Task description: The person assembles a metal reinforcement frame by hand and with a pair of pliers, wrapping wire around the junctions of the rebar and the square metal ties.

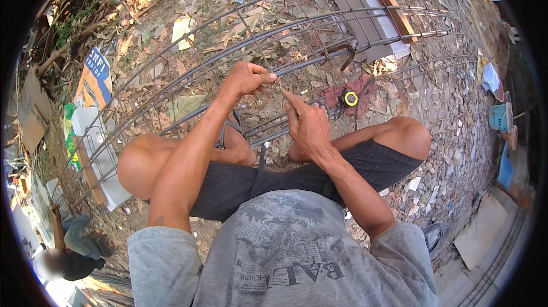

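Observation:
A long rebar cage (220, 37), made of ridged steel bars with thin cross ties, runs across the ground before me. My left hand (246, 80) pinches thumb and forefinger at the near bar, where a cross tie meets it; the small thing in the pinch is too fine to make out. Just right of it, my right hand (311, 126) points its forefinger toward the same joint. Its other fingers curl under, and whatever they hold is hidden. A dark hooked steel piece (346, 55) rests on the cage beyond my right hand.
A yellow-and-black tape measure (349, 98) lies on a reddish cloth (368, 85). Boards (365, 13) support the cage at the far right, and a white panel (97, 135) lies under its left end. Dry leaves and rubble cover the ground. Another person (74, 250) is at the lower left.

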Tool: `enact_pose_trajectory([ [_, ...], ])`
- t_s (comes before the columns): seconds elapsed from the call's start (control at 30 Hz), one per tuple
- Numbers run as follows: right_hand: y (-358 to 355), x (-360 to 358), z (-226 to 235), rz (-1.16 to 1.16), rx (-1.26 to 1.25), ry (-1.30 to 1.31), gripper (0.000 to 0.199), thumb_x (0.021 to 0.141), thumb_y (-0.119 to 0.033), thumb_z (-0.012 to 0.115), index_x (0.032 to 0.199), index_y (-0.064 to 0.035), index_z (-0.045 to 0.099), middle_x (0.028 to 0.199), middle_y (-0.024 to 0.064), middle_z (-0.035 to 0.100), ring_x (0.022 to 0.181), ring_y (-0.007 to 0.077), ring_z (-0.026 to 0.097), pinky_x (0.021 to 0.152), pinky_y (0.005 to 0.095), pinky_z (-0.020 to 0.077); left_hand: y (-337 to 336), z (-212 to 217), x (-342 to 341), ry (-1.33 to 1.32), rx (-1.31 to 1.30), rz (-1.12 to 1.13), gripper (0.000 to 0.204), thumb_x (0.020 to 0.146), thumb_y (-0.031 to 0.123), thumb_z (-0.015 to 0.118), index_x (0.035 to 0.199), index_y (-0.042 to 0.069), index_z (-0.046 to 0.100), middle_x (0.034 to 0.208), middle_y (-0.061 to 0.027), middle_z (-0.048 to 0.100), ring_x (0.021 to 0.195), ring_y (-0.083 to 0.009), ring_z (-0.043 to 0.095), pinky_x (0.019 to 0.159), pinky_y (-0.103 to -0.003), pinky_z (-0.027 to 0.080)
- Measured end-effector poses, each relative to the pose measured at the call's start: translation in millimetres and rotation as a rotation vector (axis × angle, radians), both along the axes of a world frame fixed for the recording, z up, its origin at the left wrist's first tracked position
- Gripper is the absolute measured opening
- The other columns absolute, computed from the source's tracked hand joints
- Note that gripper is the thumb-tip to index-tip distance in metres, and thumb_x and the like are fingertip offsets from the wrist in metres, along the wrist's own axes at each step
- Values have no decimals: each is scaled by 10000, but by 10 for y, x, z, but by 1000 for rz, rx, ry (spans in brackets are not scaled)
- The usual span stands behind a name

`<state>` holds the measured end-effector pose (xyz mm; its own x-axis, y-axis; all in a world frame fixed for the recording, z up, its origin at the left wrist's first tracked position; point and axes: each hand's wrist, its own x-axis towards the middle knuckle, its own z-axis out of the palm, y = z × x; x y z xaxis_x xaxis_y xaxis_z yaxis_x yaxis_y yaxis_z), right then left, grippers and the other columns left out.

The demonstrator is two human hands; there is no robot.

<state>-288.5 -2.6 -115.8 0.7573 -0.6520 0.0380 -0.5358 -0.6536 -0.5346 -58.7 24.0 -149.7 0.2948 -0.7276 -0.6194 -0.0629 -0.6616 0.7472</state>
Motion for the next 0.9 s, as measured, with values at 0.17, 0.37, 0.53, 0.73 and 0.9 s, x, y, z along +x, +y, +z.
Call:
enact_pose_trajectory([
  [0.17,303,29,-154,-162,331,-278,434,961,-81,576,1395,-72,593,825,315,666,748,465,685,676,514,515,-42,5,-55,-24,-26,6,379,857,337,827,1047,13,769,861,-69,747,727,-124,696,615,-271,560],
  [0.37,302,271,-645,-71,452,-161,558,942,-14,532,1491,-107,496,930,289,682,798,454,678,696,516,510,28,7,-121,-339,-196,-95,412,857,372,780,993,-17,770,784,-97,716,696,-176,663,657,-358,522],
  [0.53,240,500,-1017,-112,293,-173,536,889,14,538,1411,-106,539,934,269,675,819,489,656,706,572,512,94,57,-290,-432,-235,-34,387,856,353,751,992,-9,763,778,-147,714,719,-231,672,690,-392,507],
  [0.73,263,804,-1164,-164,291,-252,258,888,30,550,1135,-14,610,922,265,670,856,489,654,717,573,503,91,78,-271,-452,-290,-58,375,867,328,738,1015,-17,739,837,-187,734,755,-290,702,733,-416,525],
  [0.9,233,777,-1195,-138,311,-387,311,845,38,567,1150,-19,594,936,253,666,844,474,659,692,575,506,85,113,-276,-432,-218,87,416,806,379,766,903,-26,754,827,-191,740,797,-264,740,770,-410,564],
])
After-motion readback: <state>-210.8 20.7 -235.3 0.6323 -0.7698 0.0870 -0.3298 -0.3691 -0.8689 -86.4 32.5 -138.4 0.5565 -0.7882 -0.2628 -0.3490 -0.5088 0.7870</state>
